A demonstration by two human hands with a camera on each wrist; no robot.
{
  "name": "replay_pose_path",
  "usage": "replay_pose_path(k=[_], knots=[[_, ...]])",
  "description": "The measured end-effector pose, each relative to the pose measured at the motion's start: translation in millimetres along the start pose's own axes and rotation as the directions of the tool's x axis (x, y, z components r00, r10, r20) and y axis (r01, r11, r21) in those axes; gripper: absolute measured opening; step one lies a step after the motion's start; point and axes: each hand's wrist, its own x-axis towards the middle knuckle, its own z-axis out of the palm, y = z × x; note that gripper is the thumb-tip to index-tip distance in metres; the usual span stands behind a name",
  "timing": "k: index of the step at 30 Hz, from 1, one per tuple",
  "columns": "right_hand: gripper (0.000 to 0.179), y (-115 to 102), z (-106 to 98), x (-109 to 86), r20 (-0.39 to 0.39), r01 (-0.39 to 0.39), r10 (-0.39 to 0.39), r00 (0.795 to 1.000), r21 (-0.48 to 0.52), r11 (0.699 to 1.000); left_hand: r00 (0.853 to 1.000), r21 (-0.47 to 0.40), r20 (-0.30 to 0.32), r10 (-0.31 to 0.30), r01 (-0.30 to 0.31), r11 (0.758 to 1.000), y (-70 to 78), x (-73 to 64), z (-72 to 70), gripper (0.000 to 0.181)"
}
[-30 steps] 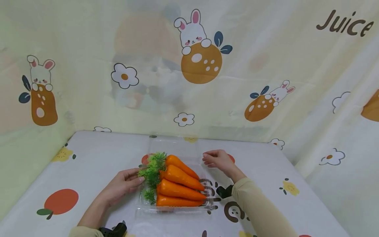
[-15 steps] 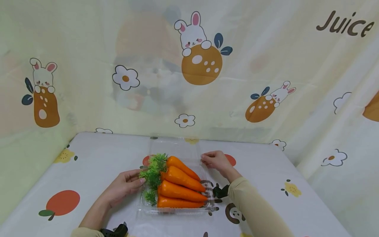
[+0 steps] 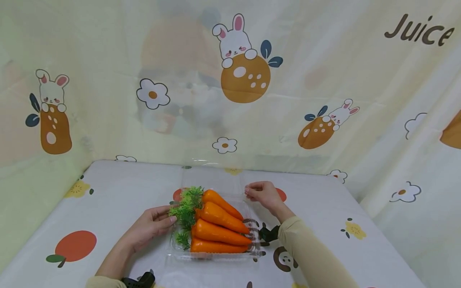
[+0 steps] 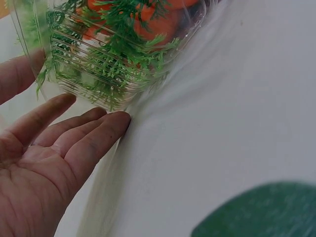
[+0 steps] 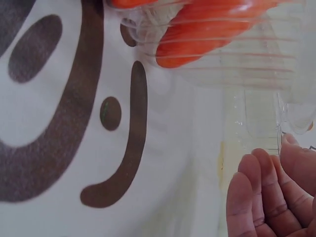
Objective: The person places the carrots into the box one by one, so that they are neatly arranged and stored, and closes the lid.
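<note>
A clear plastic clamshell box (image 3: 212, 255) sits on the table with its lid (image 3: 212, 179) tipped back at the far side. Inside lie several orange carrots (image 3: 219, 230), green feathery tops (image 3: 187, 210) to the left. My left hand (image 3: 153, 225) is at the box's left side; in the left wrist view its fingers (image 4: 98, 140) are nearly straight, tips right at the ribbed wall. At the far right corner, my right hand (image 3: 265, 196) pinches the lid's edge between thumb and fingers, as the right wrist view shows.
The table's white cloth (image 3: 126, 184) carries fruit, flower and animal prints. Behind it hangs a cream printed curtain (image 3: 180, 120), which also encloses the left and right sides. A black wrist strap mount (image 3: 269, 233) sits under the right wrist.
The lid's far edge has risen slightly in the last half second. My right hand shifted a little left earlier, while the left hand stays at the box's side.
</note>
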Motion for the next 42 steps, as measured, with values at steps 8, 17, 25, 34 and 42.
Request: replay_pose_path(k=[8,17,25,34,42], knots=[[0.027,-2.6,-2.5,-3.5,-0.056,0.051,-0.052,0.997,-0.007,0.999,1.000,0.015,0.001,0.003,-0.003,1.000,0.7,-0.5,0.8,0.065],[0.021,-8.2,-7.6,-12.4,-0.086,0.125,-0.129,0.988,-0.052,0.991,1.000,0.012,0.004,0.004,-0.004,1.000,0.3,-0.3,0.9,0.065],[0.013,-9.4,-11.8,-22.0,-0.094,0.161,-0.177,0.980,-0.154,0.975,1.000,0.032,-0.014,-0.024,0.025,0.999,0.7,-1.3,1.7,0.065],[0.007,-10.3,-15.6,-30.8,-0.044,0.304,-0.322,0.946,-0.235,0.923,1.000,0.027,-0.011,-0.017,0.017,0.999,1.6,-1.2,2.0,0.063],[0.009,-5.6,-17.5,-35.8,-0.009,0.365,-0.381,0.925,-0.267,0.892,1.000,0.023,-0.008,-0.019,0.019,1.000,1.0,-0.9,1.7,0.064]])
